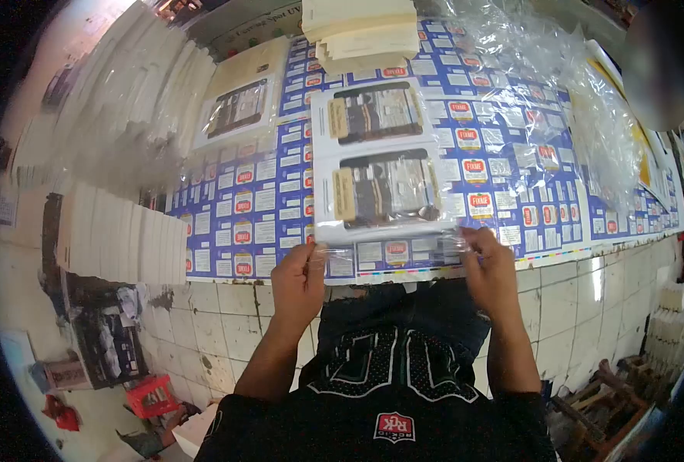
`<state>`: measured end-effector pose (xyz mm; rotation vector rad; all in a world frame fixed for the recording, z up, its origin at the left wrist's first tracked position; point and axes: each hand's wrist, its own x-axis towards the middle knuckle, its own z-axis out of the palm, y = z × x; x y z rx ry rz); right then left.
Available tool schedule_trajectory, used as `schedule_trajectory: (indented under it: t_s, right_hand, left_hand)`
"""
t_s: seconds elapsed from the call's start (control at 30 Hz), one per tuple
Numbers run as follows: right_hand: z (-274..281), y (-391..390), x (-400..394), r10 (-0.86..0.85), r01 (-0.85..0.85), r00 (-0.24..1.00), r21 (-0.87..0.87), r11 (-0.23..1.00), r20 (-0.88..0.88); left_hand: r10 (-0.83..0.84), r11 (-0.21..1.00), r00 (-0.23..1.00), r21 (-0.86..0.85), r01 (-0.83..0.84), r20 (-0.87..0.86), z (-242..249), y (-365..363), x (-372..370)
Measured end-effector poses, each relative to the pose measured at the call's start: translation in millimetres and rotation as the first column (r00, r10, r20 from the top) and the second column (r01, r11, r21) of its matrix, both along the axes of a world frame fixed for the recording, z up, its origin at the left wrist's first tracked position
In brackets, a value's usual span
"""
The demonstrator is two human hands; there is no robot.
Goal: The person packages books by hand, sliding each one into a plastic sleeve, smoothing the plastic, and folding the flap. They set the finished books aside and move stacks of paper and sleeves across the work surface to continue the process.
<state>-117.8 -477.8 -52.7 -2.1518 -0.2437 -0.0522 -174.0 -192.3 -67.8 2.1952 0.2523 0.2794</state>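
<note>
Tall stacks of cream-white paper (119, 239) line the left of a work surface spread with blue printed sheets (265, 208) bearing repeated red-and-white labels and a color-control strip along the near edge, in what looks like a print or packaging workshop. Crumpled clear plastic film (588, 115) covers the right side, above a floor of worn white tiles (222, 316).

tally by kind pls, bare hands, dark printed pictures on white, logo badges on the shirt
Bare hands gripping clear plastic: 2
Dark rectangular pictures printed on white: 3
Red-and-white shield-shaped logo badge on black fabric shirt: 1
Total: 6
</note>
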Motion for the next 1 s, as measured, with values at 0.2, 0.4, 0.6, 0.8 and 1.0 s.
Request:
schedule_trajectory:
  t_s: [0.2,0.4,0.6,0.8,1.0]
  right_hand:
    - [16,9,-39,0.321,-0.314,0.901,0.072,0.947,-0.291]
    - [17,36,-59,0.882,-0.788,0.403,0.396,0.471,-0.246]
    - [-25,-11,-36,0.671,0.046,0.263,0.703,0.709,-0.693]
    - [18,69,8,0.382,0.328,0.745,0.799,0.504,-0.547]
    - [38,197,175,0.583,-0.091,0.766,0.852,0.516,-0.271]
  left_hand:
    - [-0.344,0.614,0.901,-0.789,0.003,-0.264,-17,10,-57]
    - [-0.462,-0.014,0.829,-0.932,-0.361,-0.314,13,-17,-60]
    - [-0.318,0.344,0.786,-0.837,-0.426,-0.531,62,2,-61]
    - [-0.433,0.63,0.802,-0.775,-0.058,-0.412,69,34,-56]
    - [0.015,0.608,0.956,-0.757,-0.241,-0.293,18,101,35]
